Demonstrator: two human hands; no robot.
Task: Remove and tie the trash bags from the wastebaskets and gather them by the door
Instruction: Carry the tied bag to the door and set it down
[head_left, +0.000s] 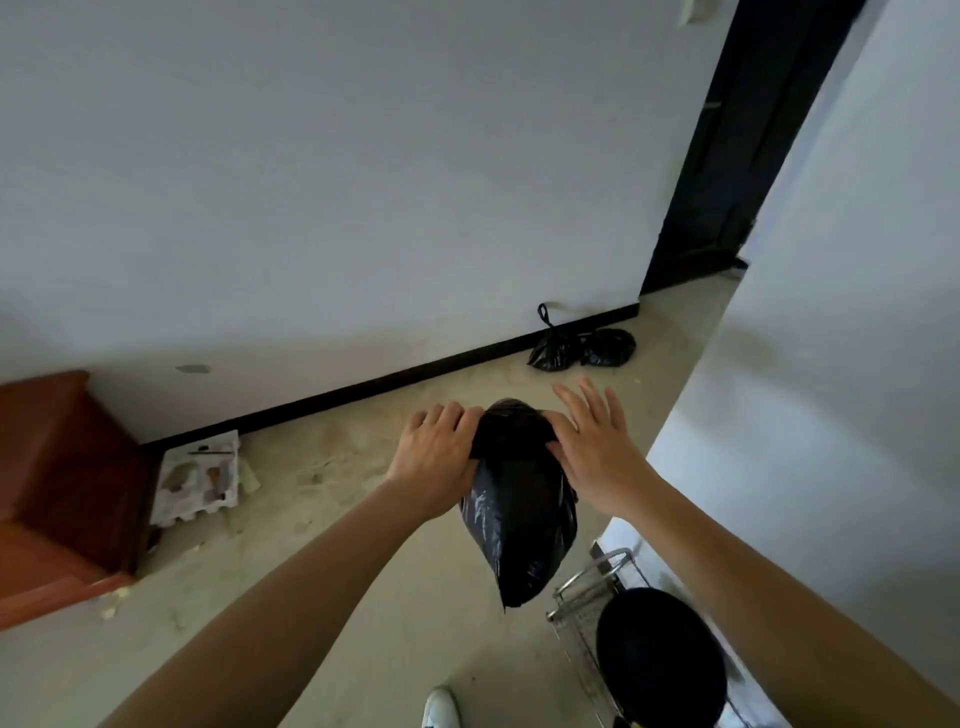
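Note:
A black trash bag (522, 525) hangs in the air in front of me, its gathered top between my hands. My left hand (434, 452) grips the top from the left with curled fingers. My right hand (597, 441) presses against the top from the right, thumb on the plastic and fingers spread outward. Two tied black trash bags (582, 348) lie on the floor by the baseboard, near the dark door (727, 171). A black wastebasket (660, 654) stands at the lower right, under my right forearm.
A wire rack (587, 587) stands beside the wastebasket. A reddish wooden cabinet (62, 483) is at the left, with a white moulded tray (200, 478) of small items on the floor next to it. A white wall corner (831, 415) juts in on the right. My white shoe (441, 709) shows below.

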